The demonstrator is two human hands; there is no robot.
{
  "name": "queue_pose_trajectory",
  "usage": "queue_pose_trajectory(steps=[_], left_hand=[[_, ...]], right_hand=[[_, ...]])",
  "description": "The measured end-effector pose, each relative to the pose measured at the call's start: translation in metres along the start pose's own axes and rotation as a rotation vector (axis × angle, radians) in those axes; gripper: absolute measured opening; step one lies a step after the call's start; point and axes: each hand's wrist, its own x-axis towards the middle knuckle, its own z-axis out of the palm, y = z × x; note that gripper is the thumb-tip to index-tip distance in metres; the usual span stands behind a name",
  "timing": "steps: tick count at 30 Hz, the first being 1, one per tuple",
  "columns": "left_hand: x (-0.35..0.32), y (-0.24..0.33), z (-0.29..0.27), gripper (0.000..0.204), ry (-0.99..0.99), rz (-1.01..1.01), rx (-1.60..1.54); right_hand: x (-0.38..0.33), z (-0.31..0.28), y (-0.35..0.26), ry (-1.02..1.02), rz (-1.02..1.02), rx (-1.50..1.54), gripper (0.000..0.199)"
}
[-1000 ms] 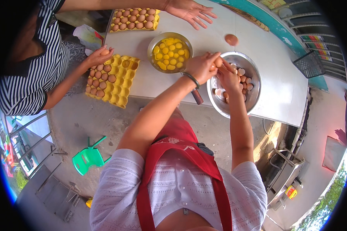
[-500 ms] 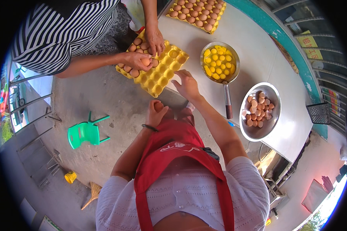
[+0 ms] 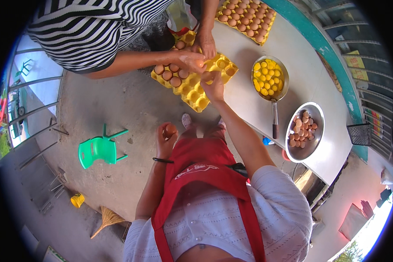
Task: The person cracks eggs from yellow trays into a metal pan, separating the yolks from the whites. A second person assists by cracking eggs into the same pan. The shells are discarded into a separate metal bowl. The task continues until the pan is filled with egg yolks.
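Note:
My left hand (image 3: 163, 144) is closed around a brown egg (image 3: 170, 129), held above the floor left of my red apron. My right hand (image 3: 214, 89) reaches over the yellow egg tray (image 3: 191, 92), its fingertips beside the other person's hands. Blur hides whether those fingers hold anything. The other person's near hand (image 3: 185, 60) has an egg (image 3: 200, 63) at its fingertips; their far hand (image 3: 205, 45) is over the tray too. Several brown eggs (image 3: 175, 81) sit in the tray's left part, and many of its near cups are bare.
A long-handled pan (image 3: 274, 107) with raw yolks (image 3: 268, 76) stands on the white table (image 3: 244, 105). Nearby is a metal bowl (image 3: 316, 131) of eggshells (image 3: 302, 129). A full egg tray (image 3: 249, 19) lies farther back. On the floor are a green chair (image 3: 98, 150) and a broom (image 3: 105, 218).
My right hand has moved forward to the other person's hands. My left hand still holds its egg. The view has shifted, so the table and trays appear farther right.

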Motion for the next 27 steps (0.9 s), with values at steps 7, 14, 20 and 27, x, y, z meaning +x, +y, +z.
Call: queue_pose_trajectory(steps=[7, 14, 20, 27], left_hand=[[0.05, 0.102, 0.131, 0.044, -0.453, -0.249, -0.289], [0.076, 0.169, 0.266, 0.043, -0.864, -0.326, -0.409], [0.082, 0.189, 0.321, 0.035, -0.88, -0.311, -0.392], [0.103, 0.195, 0.367, 0.038, -0.689, 0.32, 0.124]], right_hand=[[-0.065, -0.19, -0.025, -0.193, 0.274, 0.661, 0.05], [-0.063, -0.3, -0.086, 0.255, -0.607, -0.198, 0.05], [-0.039, -0.338, -0.059, 0.209, -0.467, 0.007, 0.047], [0.02, -0.384, -0.023, -0.223, -0.043, 0.433, 0.05]])
